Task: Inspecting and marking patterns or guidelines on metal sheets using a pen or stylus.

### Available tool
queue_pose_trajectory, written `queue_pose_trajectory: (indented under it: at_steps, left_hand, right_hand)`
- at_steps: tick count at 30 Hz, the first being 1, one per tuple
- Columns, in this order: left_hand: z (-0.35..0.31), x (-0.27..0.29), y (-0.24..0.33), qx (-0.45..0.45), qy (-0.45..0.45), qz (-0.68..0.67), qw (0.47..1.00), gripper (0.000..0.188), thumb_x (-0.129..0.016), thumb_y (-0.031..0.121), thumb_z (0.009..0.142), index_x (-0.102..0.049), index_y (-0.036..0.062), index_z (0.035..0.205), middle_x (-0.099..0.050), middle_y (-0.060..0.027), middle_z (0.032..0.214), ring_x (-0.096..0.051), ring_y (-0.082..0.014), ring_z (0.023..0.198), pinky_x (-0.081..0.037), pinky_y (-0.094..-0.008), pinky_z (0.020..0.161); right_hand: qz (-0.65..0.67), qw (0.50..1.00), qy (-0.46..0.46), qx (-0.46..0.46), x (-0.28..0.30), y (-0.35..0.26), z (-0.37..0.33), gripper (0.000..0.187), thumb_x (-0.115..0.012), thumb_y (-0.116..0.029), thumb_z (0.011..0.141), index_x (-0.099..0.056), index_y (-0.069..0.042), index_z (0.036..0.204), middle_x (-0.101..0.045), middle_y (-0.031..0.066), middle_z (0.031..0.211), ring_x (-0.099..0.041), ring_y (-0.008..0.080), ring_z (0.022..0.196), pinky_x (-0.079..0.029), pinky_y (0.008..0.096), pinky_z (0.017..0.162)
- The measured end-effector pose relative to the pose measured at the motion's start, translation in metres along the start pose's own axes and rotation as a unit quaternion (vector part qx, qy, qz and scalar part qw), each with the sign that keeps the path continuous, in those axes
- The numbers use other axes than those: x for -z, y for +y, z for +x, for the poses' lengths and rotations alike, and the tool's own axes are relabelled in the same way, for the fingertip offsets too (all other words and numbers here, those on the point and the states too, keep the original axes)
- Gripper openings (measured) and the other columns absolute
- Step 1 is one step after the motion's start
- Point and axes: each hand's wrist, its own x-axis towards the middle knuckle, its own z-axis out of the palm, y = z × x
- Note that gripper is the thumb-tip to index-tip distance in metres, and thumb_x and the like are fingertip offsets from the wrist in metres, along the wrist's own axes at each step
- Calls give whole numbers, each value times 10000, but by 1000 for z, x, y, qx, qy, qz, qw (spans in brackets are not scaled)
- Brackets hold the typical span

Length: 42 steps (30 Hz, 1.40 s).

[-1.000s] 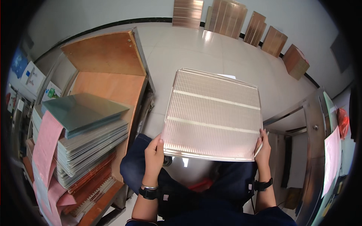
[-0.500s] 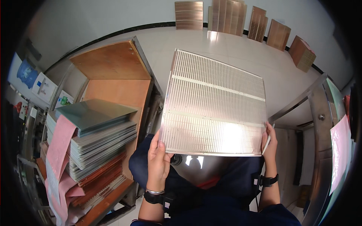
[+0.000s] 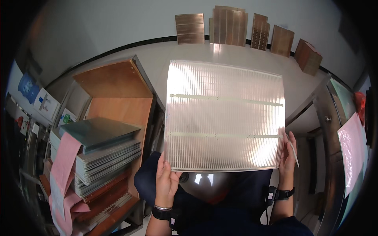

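Pale floor (image 3: 157, 70); wooden rack (image 3: 120, 109) holding stacked sheets (image 3: 110, 161); left hand (image 3: 167, 183), right hand (image 3: 288, 161) gripping ridged panel (image 3: 224, 118)

- Wooden rack (image 3: 122, 112), left of the left grip (image 3: 167, 183): bears a tall stack of flat sheets (image 3: 110, 159) (glossy dark ones (image 3: 100, 131) topmost).
- Pale floor (image 3: 151, 65), beyond the left grip and right grip (image 3: 288, 155): copper-coloured boards (image 3: 228, 26) stand against the wall (image 3: 118, 19), a block-shaped stack (image 3: 309, 59) rightmost.

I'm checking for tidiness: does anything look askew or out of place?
The pink strip hangs down the left side of the plate stack and bunches in folds below, looking untidy. Glare aside, the held panel shows no obvious damage.
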Motion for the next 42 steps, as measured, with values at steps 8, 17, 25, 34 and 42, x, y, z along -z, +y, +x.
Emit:
queue_pose_trajectory:
  at_steps: [8, 17, 25, 34, 42]
  left_hand:
    - [-4, 8, -3, 1, 4, -21, 1000, 493, -435, 177, 973, -255, 109, 1427, -434, -121, 1363, -499, -266, 1193, -478, -438, 955]
    - [-12, 14, -1, 2, -18, -42, 999, 447, -422, 150, 979, -288, 86, 1401, -475, -117, 1322, -515, -247, 1176, -468, -424, 953]
    - [-12, 15, -2, 7, -35, -39, 999, 446, -450, 171, 971, -312, 96, 1389, -472, -109, 1324, -517, -253, 1171, -465, -438, 949]
    - [-10, 19, -5, -13, -34, -53, 998, 444, -434, 161, 972, -309, 148, 1398, -426, -112, 1371, -472, -281, 1221, -453, -467, 977]
    - [-8, 18, -7, -14, 10, -35, 999, 494, -436, 179, 972, -250, 108, 1424, -403, -132, 1386, -459, -288, 1232, -450, -474, 980]
  right_hand:
    - [40, 999, -17, 6, 1, -1, -1, 440, -415, -111, 956, -298, 27, 1357, -453, 249, 1329, -471, 275, 1231, -398, 347, 1025]
    - [56, 998, -3, 17, 11, 4, -1, 448, -427, -117, 951, -302, 12, 1361, -432, 241, 1348, -453, 272, 1244, -393, 350, 1032]
    - [103, 995, -14, 9, 17, 3, -3, 460, -449, -118, 944, -316, -30, 1375, -449, 221, 1338, -474, 262, 1220, -402, 348, 1024]
    - [95, 995, -1, 3, 8, -1, -3, 450, -470, -110, 933, -336, -15, 1352, -505, 222, 1278, -516, 262, 1173, -424, 323, 989]
    - [120, 992, -23, -13, 2, -9, -7, 444, -448, -80, 933, -327, 0, 1353, -400, 273, 1362, -418, 301, 1276, -366, 342, 1057]
